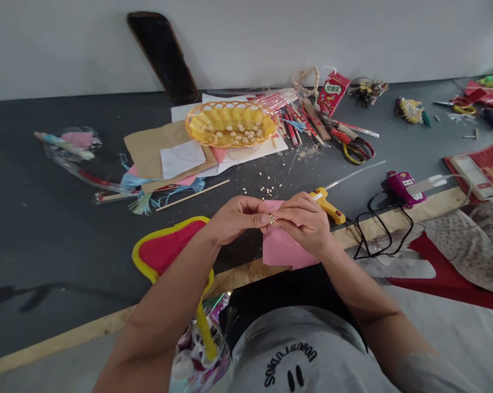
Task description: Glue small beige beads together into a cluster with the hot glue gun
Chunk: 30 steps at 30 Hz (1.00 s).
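Your left hand (pixel 240 219) and right hand (pixel 306 221) meet over the near edge of the dark, matte surface (pixel 46 229), fingertips pinched narrowly together on a small, knobbly pale cluster (pixel 271 219); which hand bears it, you cannot tell from this view. Behind your right hand, a smooth pink sheet (pixel 287 251) with straight-cut sides reaches the raw wooden strip (pixel 246 274) along that edge. Loose pale pellets (pixel 266 191) lie just beyond your fingers. Towards the surface's back edge stands an oval, glossy yellow woven basket (pixel 195 126), pierced at the rim, with crumbly-looking pale clumps (pixel 250 134) inside. Beside your right hand lies a yellow plastic glue gun (pixel 331 207), translucent stick (pixel 356 174) protruding.
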### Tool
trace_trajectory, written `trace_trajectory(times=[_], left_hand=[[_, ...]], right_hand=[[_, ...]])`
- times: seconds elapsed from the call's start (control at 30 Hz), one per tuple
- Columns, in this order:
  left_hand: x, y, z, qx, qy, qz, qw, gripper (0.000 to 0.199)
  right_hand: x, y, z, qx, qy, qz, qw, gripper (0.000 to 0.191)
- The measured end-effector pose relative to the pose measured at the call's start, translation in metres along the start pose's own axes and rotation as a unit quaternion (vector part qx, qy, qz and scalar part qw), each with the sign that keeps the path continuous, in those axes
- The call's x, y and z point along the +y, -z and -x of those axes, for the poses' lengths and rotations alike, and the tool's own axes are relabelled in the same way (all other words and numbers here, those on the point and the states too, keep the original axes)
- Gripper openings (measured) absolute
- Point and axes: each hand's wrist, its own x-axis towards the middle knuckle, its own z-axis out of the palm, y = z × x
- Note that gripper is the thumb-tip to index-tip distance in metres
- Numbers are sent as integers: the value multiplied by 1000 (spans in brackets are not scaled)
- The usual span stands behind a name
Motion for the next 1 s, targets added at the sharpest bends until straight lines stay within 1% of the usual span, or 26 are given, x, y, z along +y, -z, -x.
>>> trace_trajectory(times=[0.2, 0.43, 0.57, 0.7, 0.8, 1.0], left_hand=[[3, 1, 0, -36, 26, -42, 998, 31], [4, 0, 0, -50, 40, -63, 996, 33], [4, 2, 1, -46, 35, -38, 998, 31], [3, 2, 1, -32, 31, -39, 998, 31], [1, 2, 0, -31, 33, -47, 998, 33], [-1, 3, -1, -19, 19, -46, 999, 36]], right_hand=[[2, 5, 0, -25, 40, -28, 998, 9], [5, 7, 2, -56, 40, -49, 996, 8], [6, 8, 1, -55, 46, -60, 996, 17], [2, 7, 3, -50, 33, -63, 996, 28], [-3, 5, 6, -47, 24, -63, 997, 25], [-7, 2, 8, -24, 9, -35, 999, 13]])
